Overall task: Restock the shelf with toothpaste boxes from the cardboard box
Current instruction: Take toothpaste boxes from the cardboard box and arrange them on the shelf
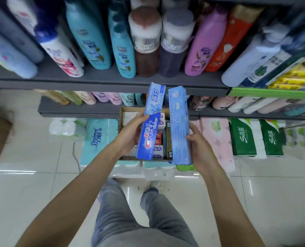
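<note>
Mid-task, by my read: cardboard box on the tissue packs still had toothpaste boxes inside, so plenty left to shelve; no toothpaste seen on the shelf yet. Left hand gripped the Crest box, thumb on its front, box tilted up toward the shelf edge. Right hand held a pale blue box, fingers curled round its side. Both boxes were just beside each other above the carton, forearms extended forward.
</note>
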A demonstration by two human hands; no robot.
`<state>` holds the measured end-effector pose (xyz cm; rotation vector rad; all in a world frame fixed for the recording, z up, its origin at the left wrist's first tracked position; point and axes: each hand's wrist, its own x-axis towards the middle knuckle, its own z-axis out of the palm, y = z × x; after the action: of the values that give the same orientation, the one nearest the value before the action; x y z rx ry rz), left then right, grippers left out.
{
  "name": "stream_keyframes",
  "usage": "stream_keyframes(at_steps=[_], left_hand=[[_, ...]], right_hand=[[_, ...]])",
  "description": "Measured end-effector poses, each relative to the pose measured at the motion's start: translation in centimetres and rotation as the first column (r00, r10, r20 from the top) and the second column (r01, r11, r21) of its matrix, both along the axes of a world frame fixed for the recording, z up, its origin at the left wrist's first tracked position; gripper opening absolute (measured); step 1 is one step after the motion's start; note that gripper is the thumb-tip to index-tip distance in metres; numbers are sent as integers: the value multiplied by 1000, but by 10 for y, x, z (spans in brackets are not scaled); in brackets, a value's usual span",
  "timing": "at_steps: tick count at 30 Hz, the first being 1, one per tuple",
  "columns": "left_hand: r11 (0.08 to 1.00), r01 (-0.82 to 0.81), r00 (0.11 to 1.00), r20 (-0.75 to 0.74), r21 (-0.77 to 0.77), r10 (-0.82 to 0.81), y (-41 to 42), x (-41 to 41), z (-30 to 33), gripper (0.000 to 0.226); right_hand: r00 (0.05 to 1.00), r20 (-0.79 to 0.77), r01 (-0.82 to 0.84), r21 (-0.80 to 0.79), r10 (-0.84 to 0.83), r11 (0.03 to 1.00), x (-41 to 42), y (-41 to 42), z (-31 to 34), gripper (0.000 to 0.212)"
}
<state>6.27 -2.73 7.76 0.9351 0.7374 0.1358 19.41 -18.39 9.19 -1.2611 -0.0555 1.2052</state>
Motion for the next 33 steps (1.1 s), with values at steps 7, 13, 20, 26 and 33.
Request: stream_keyframes(at_steps=[7,13,20,26,33], left_hand=[[966,-230,970,110,118,218,22,-41,76,19],[879,-377,924,189,292,334,68,-81,124,30],[856,-365,930,185,365,318,128,-129,155,31],[863,-298,954,146,408,261,173,-164,183,48],[750,-384,923,238,538,303,247,-170,245,18]], right_hand=[[910,388,-237,201,145,951,-30,31,69,52],[537,828,-354,46,162,934,-57,96,110,66],[400,900,-354,-23,173,935,-85,173,153,48],[637,761,-396,182,127,900,-94,232,199,14],[787,617,-264,361,-17,895,-77,306,253,8]])
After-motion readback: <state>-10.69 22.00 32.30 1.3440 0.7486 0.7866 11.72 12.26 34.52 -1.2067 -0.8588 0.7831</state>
